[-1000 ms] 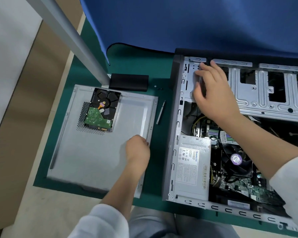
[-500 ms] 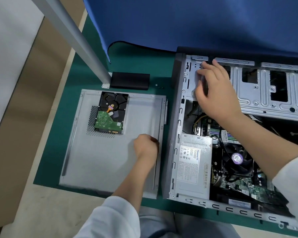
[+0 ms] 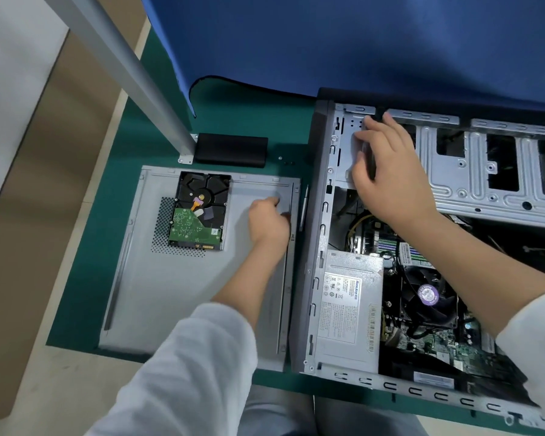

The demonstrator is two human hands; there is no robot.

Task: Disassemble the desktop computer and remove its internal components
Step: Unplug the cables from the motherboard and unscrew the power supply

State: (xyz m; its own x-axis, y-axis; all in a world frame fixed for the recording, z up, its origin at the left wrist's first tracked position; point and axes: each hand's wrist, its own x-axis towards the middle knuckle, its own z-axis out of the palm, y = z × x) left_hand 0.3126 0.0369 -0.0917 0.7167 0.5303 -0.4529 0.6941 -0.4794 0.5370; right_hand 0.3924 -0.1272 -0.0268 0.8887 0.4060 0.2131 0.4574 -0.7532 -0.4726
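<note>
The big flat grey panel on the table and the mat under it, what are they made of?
The side panel looks like sheet metal, matte grey: thin folded edges and a punched grid of vent holes. The green mat seems rubber or vinyl, smooth and dull, lying flat; the picture can't settle which.

A green mat (image 3: 114,215) covers the bench; a blue cloth (image 3: 328,42) hangs behind a grey post (image 3: 132,77).

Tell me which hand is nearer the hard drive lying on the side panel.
Left. The left hand rests on the side panel just right of the hard drive; the right hand is farther right, inside the case.
</note>
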